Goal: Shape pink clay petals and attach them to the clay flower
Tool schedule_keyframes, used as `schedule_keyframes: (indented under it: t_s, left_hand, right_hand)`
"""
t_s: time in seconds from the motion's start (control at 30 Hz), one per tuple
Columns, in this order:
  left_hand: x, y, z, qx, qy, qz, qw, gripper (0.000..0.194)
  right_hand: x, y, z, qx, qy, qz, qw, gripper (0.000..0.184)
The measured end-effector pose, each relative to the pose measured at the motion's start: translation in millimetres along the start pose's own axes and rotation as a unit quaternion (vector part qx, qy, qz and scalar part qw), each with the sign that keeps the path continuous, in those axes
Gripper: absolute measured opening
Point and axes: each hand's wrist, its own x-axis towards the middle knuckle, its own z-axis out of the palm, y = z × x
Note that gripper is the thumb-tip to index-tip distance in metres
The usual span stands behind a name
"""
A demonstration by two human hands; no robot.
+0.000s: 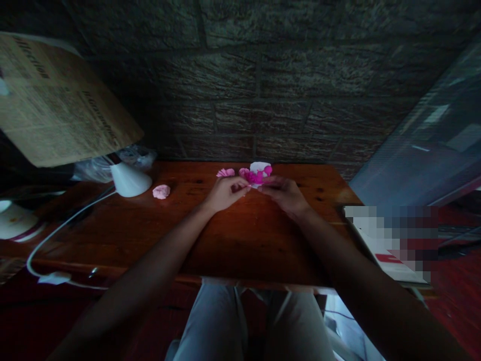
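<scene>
Fingertips [246,184] pinched, contents unclear: left hand [225,194], right hand [288,194], by magenta pieces [255,178], counter [244,240], twelve o'clock; seemingly delicate work, wanting steadiness. Pink clump [161,191], nine o'clock from hands.

My wooden table [244,240] carries a pale pink crumpled piece [161,191] beside a lamp's white base [131,179].

The lampshade [71,105], patterned like newsprint, carries dark print that runs aslant. Near its upper left, large letters read "llection", the start of the word unclear. Lower down, toward the right rim, another large line seems to begin "Il Grand"; its end is too blurred to read. The smaller columns of print around both are illegible.
</scene>
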Motion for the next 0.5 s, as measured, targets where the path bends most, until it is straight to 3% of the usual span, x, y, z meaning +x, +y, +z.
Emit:
schedule_keyframes:
  t_s: [0.4,0.5]
  left_hand:
    - [0.3,0.3,-1.3,-0.002,0.000,0.000,1.000,0.009]
    - [0.7,-1.2,-0.5,-0.014,0.003,0.007,1.000,0.008]
  right_hand:
    - [-6.2,-10.4,7.5,0.033,-0.014,-0.027,0.999,0.047]
    - [-6.3,-10.1,5.8,0.001,-0.017,-0.002,1.000,0.039]
